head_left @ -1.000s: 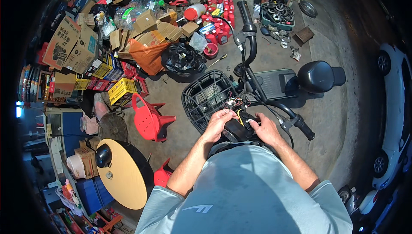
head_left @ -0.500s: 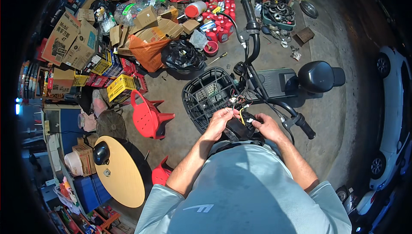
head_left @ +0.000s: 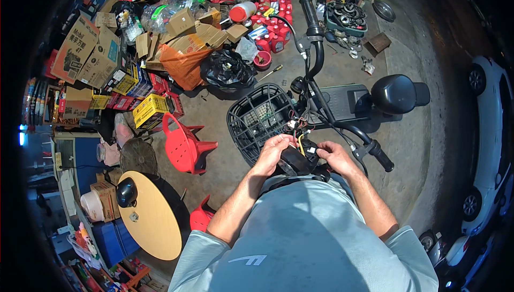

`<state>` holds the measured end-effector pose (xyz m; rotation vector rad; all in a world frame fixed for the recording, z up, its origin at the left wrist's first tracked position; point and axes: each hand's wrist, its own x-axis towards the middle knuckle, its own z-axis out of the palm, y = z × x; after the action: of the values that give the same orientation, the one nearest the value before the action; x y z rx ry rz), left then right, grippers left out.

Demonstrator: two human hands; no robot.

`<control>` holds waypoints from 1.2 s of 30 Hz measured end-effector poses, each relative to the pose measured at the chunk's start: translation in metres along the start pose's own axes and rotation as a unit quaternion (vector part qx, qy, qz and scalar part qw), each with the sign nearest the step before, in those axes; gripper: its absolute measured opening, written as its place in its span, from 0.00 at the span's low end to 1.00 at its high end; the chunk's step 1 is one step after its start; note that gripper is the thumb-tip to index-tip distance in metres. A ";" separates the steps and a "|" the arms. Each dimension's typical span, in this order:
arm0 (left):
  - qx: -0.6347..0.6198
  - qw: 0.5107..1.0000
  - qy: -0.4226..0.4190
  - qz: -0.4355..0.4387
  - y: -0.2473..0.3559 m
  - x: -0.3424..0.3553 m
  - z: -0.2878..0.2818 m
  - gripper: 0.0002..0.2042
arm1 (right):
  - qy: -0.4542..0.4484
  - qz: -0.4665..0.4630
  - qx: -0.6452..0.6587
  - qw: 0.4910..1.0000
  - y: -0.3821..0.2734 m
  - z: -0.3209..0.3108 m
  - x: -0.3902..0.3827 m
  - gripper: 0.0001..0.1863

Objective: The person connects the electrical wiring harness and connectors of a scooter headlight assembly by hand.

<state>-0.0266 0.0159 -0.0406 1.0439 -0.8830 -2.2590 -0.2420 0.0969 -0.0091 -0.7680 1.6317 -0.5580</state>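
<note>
Close in front of my body, my left hand (head_left: pixel 274 151) is closed in a pinch at a bunch of thin wires. Those coloured wires (head_left: pixel 301 143), among them a yellow one, run between the bike's front and a dark rounded housing (head_left: pixel 295 161). My right hand (head_left: pixel 334 156) is closed at the right side of that housing, beside a small white connector (head_left: pixel 311 150). Its fingertips partly hide what they grip. Beyond both hands stand the black handlebar (head_left: pixel 320 99) and the black wire basket (head_left: pixel 251 115) of an electric bike.
The bike's black seat (head_left: pixel 394 95) lies to the right of the handlebar. Red plastic chairs (head_left: pixel 184 144) and a round wooden table (head_left: pixel 150 222) stand on the left. Cardboard boxes, bags and red bottles (head_left: pixel 278 37) crowd the far left. A screwdriver (head_left: pixel 270 72) lies on the concrete floor.
The dark housing has tilted slightly, so more of its rounded side shows. My right hand has shifted a little; my left hand stays at the wires.
</note>
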 end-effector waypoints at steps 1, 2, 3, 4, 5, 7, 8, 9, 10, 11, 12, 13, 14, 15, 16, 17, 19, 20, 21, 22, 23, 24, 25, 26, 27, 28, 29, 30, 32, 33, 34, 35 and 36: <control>0.001 1.000 -0.001 -0.001 0.001 0.000 0.000 0.11 | -0.003 0.001 -0.001 1.000 0.000 0.000 0.000 0.21; -0.002 1.000 0.002 -0.006 0.001 -0.001 0.000 0.11 | -0.005 0.002 -0.003 1.000 0.001 0.000 0.001 0.21; -0.005 1.000 0.004 -0.012 0.002 -0.001 0.001 0.11 | -0.004 0.002 -0.002 1.000 0.001 0.001 0.001 0.21; -0.004 1.000 0.003 -0.013 0.002 -0.001 0.000 0.11 | -0.001 0.004 -0.001 1.000 0.001 0.001 0.001 0.21; 0.005 1.000 0.003 -0.015 0.002 -0.001 0.000 0.12 | 0.002 0.006 -0.001 1.000 0.001 0.001 0.000 0.21; 0.015 1.000 0.000 -0.019 0.003 -0.002 0.001 0.12 | 0.001 0.004 0.004 1.000 0.000 0.001 -0.001 0.21; 0.009 1.000 0.002 -0.017 0.004 -0.003 0.002 0.12 | -0.001 0.002 0.007 1.000 0.000 0.002 -0.002 0.21; 0.004 1.000 0.004 -0.016 0.004 -0.004 0.002 0.12 | 0.002 0.003 0.009 1.000 -0.002 0.002 -0.002 0.21; 0.005 1.000 0.002 -0.017 0.004 -0.004 0.002 0.12 | -0.006 0.009 0.001 1.000 -0.004 0.002 -0.003 0.20; 0.006 1.000 0.002 -0.017 0.004 -0.003 0.001 0.12 | -0.013 0.014 -0.008 1.000 -0.004 0.002 -0.003 0.20; 0.006 1.000 0.003 -0.017 0.004 -0.003 0.001 0.12 | -0.011 0.015 -0.006 1.000 -0.004 0.001 -0.003 0.20; 0.000 1.000 -0.001 -0.013 0.004 -0.003 0.002 0.11 | -0.013 0.013 -0.003 1.000 -0.003 0.001 -0.003 0.20; 0.002 1.000 -0.003 -0.013 0.004 -0.003 0.002 0.11 | -0.015 0.011 0.000 1.000 -0.002 0.001 -0.003 0.21; 0.003 1.000 -0.001 -0.017 0.004 -0.003 0.003 0.11 | -0.014 0.011 0.001 1.000 -0.003 0.001 -0.004 0.21; 0.004 1.000 0.002 -0.021 0.005 -0.003 0.003 0.11 | -0.015 0.013 0.002 1.000 -0.004 0.001 -0.005 0.21; 0.004 1.000 0.001 -0.021 0.005 -0.002 0.003 0.11 | -0.017 0.014 0.003 1.000 -0.004 0.001 -0.006 0.21; 0.006 1.000 0.001 -0.024 0.005 -0.002 0.003 0.11 | -0.018 0.015 0.002 1.000 -0.004 0.001 -0.005 0.21; 0.007 1.000 0.001 -0.025 0.005 -0.002 0.003 0.11 | -0.020 0.017 0.000 1.000 -0.003 0.001 -0.005 0.21; 0.004 1.000 0.000 -0.025 0.005 -0.002 0.003 0.11 | -0.021 0.017 0.000 1.000 -0.003 0.001 -0.005 0.21; 0.002 1.000 0.000 -0.026 0.004 -0.002 0.003 0.12 | -0.021 0.019 0.002 1.000 -0.004 0.001 -0.005 0.21; 0.002 1.000 0.001 -0.026 0.004 -0.002 0.002 0.12 | -0.022 0.022 0.004 1.000 -0.004 0.001 -0.005 0.21; 0.004 1.000 0.003 -0.026 0.004 -0.002 0.002 0.12 | -0.023 0.022 0.004 0.999 -0.004 0.001 -0.005 0.21; 0.005 1.000 0.004 -0.025 0.004 -0.001 0.003 0.12 | -0.022 0.021 0.004 1.000 -0.002 0.001 -0.004 0.21; 0.005 1.000 0.004 -0.025 0.005 -0.001 0.003 0.12 | -0.021 0.019 0.003 1.000 -0.001 0.001 -0.003 0.21; 0.012 1.000 0.004 -0.023 0.005 -0.001 0.004 0.12 | -0.021 0.019 0.003 1.000 0.000 0.002 -0.003 0.21; 0.018 1.000 0.004 -0.020 0.006 -0.002 0.005 0.12 | -0.010 0.008 0.017 1.000 0.002 0.003 -0.002 0.21; 0.018 1.000 0.006 -0.020 0.008 -0.003 0.007 0.12 | 0.001 -0.004 0.030 1.000 0.003 0.003 -0.002 0.21; 0.030 0.999 0.008 -0.017 0.009 -0.003 0.009 0.12 | 0.000 -0.004 0.030 1.000 0.002 0.003 -0.002 0.21; 0.041 0.999 0.011 -0.013 0.010 -0.004 0.009 0.12 | -0.002 -0.001 0.026 1.000 0.001 0.003 -0.001 0.21; 0.053 0.999 0.006 -0.005 0.009 -0.003 0.008 0.13 | -0.003 -0.002 0.026 1.000 0.001 0.003 -0.001 0.21; 0.065 0.998 0.001 0.003 0.010 -0.004 0.008 0.13 | -0.005 0.000 0.025 1.000 0.001 0.003 -0.001 0.22; 0.065 0.998 0.002 0.003 0.011 -0.004 0.009 0.13 | -0.007 0.001 0.024 1.000 0.001 0.003 0.000 0.22; 0.072 0.997 0.001 0.002 0.012 -0.004 0.010 0.14 | -0.007 0.001 0.024 1.000 0.001 0.002 0.000 0.22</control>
<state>-0.0302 0.0141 -0.0253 1.1063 -1.0594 -2.2165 -0.2398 0.0980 -0.0106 -0.7344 1.6004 -0.5864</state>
